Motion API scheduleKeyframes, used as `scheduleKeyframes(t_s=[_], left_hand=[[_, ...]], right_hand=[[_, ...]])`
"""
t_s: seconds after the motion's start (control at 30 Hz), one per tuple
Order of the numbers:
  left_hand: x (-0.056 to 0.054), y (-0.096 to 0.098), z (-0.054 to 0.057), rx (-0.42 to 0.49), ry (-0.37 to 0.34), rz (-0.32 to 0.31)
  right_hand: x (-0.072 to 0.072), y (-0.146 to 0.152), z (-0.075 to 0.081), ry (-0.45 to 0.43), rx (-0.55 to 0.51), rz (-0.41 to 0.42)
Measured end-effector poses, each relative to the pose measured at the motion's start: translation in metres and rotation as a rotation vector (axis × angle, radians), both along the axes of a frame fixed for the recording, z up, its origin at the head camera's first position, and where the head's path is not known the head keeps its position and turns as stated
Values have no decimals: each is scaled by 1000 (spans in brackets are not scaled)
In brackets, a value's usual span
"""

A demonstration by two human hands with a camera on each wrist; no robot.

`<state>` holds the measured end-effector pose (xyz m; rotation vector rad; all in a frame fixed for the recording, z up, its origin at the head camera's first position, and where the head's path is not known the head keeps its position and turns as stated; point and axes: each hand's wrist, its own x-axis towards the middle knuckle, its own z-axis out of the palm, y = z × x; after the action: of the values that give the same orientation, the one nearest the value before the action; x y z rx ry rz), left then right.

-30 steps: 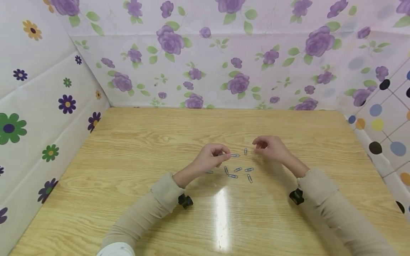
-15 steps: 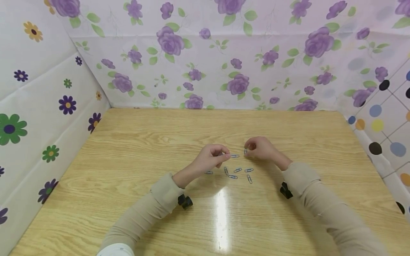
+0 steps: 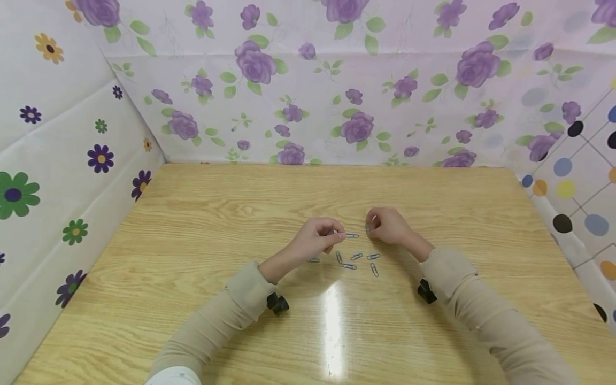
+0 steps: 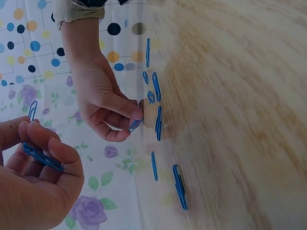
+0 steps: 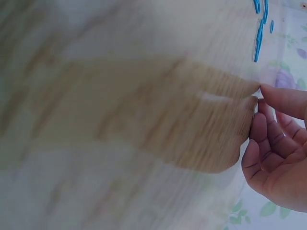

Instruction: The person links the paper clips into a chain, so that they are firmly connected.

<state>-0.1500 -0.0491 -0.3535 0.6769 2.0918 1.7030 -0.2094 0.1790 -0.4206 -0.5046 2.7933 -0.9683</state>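
Since the right grip (image 3: 390, 227) moved in, it and the left grip (image 3: 315, 235) pinch a paperclip (image 3: 352, 235) apiece, leaving neither free.

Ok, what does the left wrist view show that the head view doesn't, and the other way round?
Only the left wrist view plainly shows at least one tucked clip in the left hand's curled fingers; the head view mostly hides that. Only the head view shows the left sleeve, the daisy wall and the bright glare. Both show the left hand pinching a clip, the right hand holding another, loose clips on the table, the rose wall and the dotted wall.
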Motion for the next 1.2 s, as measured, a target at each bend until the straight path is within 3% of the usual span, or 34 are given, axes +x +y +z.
scheduleKeyframes(t_s=[0.3, 0.53, 0.77, 1.0, 1.2], left_hand=[[-1, 0, -1, 6, -5, 16], [-14, 0, -25, 26, -12, 14], [-16, 1, -29, 50, -18, 20], [-3, 2, -2, 49, -40, 22], [-3, 2, -1, 57, -40, 28]], right_hand=[[6, 5, -3, 8, -63, 37], [18, 11, 2, 34, -93, 31], [33, 13, 14, 38, -142, 59], [46, 15, 24, 22, -170, 72], [54, 16, 30, 91, -178, 102]])
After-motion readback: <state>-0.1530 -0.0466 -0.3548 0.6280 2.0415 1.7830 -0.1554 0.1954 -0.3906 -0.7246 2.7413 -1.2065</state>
